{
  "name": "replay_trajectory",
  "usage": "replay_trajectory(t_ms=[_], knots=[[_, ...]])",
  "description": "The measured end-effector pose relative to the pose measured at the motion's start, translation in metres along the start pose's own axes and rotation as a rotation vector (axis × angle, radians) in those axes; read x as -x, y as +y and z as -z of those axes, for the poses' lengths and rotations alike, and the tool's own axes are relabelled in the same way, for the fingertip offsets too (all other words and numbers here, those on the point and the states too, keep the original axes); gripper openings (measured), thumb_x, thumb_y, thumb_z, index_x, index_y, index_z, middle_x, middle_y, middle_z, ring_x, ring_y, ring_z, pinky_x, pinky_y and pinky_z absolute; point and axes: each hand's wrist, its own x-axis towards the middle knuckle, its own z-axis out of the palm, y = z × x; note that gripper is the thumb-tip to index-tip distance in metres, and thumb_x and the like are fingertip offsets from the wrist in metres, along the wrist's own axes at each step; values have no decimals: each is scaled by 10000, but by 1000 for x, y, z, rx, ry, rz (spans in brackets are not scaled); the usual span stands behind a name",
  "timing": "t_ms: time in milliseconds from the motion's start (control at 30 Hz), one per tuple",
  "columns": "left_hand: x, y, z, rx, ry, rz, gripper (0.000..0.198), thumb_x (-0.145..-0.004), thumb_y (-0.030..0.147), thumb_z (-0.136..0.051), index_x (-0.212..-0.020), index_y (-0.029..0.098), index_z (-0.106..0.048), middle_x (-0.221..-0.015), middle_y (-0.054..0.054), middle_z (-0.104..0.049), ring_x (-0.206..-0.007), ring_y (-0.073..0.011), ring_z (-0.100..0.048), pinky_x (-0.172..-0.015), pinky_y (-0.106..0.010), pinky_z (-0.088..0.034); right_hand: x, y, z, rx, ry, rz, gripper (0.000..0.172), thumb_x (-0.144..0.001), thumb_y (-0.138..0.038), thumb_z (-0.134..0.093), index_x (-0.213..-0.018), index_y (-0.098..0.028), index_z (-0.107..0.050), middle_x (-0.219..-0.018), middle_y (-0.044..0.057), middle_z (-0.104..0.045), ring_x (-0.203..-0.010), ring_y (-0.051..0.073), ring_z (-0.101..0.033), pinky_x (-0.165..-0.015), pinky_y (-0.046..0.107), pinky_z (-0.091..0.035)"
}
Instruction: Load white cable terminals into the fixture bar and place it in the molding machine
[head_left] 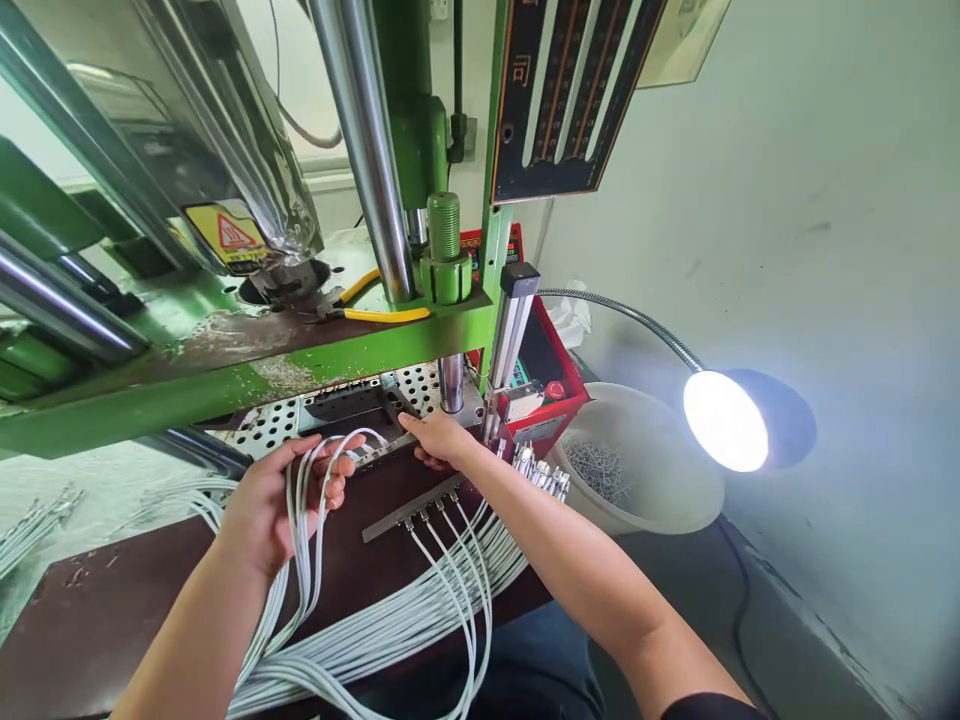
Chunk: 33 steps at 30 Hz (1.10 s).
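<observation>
- Fingers of the left hand (pixel 279 500) are curling around a few white cables (pixel 304 520), pinching them loosely between thumb and the other fingers, above the brown table (pixel 90 610).
- Fingers of the right hand (pixel 441 437) are lying pressed together on a metal bar (pixel 382 450), just at the foot of the green press (pixel 225 370); whether they are gripping it or only pushing it, I cannot tell.
- Cables in the left hand are running in loops toward this bar at the press, so I judge that one bar is being loaded or placed now.
- A second bar (pixel 409 508) is lying flat on the table, apart from the press, with about four or five cable ends sitting in it; it is looking filled already and waiting.
- Many more cables are hanging over the near table edge in one thick bundle; I am not able to count them, so I judge much work is remaining.
- Loose connector ends (pixel 541 472) are gathering beside the right forearm, too many and too small for counting.
- Counted: two hands, two bars, one press, one lamp (pixel 726 420) that is shining, one white bowl (pixel 645 470) with small metal parts inside.
</observation>
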Motion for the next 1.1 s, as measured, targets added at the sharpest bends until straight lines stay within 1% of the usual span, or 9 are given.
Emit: replay_trajectory(t_ms=[100,200,367,500,700,833,967,1033,1100], knots=[[11,-18,-5,-27,27,27,330,-858,127,-391,-992,0,-663,-482,-82,-612,-333,-125,-484,-327,-207,-399,2,2,4,70,-90,120,281,-909,-357,-595,-717,-153,-582,-476,-59,-524,-363,60,-469,-349,152,-339],[26,-48,-9,-34,57,120,327,-869,168,-409,-996,14,-668,-489,-93,-634,-339,-145,-513,-341,-229,-418,5,3,5,154,-104,214,91,-851,-253,-672,-856,-163,-660,-520,-68,-554,-417,65,-518,-410,155,-382],[41,-83,-8,38,199,133,319,-842,171,-481,-1071,24,-648,-756,-184,-750,-559,-206,-691,-535,-278,-554,7,5,0,288,-34,288,178,-864,-304,-650,-938,-148,-694,-449,-66,-494,-430,96,-518,-496,196,-394],[48,-85,-3,88,182,148,339,-846,214,-494,-1070,16,-656,-901,-217,-754,-789,-276,-739,-695,-328,-586,6,5,-7,341,-39,332,188,-878,-292,-620,-974,-152,-700,-448,-55,-509,-467,116,-555,-553,212,-410],[51,-87,2,45,144,95,325,-854,249,-499,-1021,43,-688,-948,-196,-758,-910,-285,-726,-901,-369,-543,5,10,-16,338,-62,357,190,-874,-310,-629,-975,-160,-688,-465,-52,-524,-459,112,-558,-526,202,-416],[55,-87,19,17,108,111,350,-833,296,-515,-979,52,-718,-969,-199,-755,-975,-316,-704,-959,-422,-508,-1,16,-18,314,-71,323,210,-894,-322,-606,-1012,-159,-663,-473,-58,-518,-430,99,-542,-467,181,-417],[67,-83,38,-89,38,94,427,-811,395,-526,-1013,83,-734,-1045,-182,-743,-1088,-328,-653,-1068,-433,-409,-9,18,-17,278,-79,286,218,-906,-340,-584,-1014,-162,-648,-476,-58,-519,-422,100,-552,-428,169,-430],[66,-81,37,-136,33,16,434,-809,415,-521,-1036,111,-732,-1113,-153,-728,-1166,-314,-609,-1114,-421,-350,-10,18,-17,267,-72,279,216,-911,-341,-576,-1011,-162,-644,-482,-57,-523,-429,103,-561,-425,171,-440],[57,-80,27,-145,46,-44,399,-805,370,-520,-1022,107,-727,-1118,-150,-727,-1168,-295,-609,-1106,-407,-357,-9,17,-18,267,-72,279,207,-914,-329,-571,-1010,-159,-641,-484,-58,-527,-425,106,-563,-424,174,-444]])
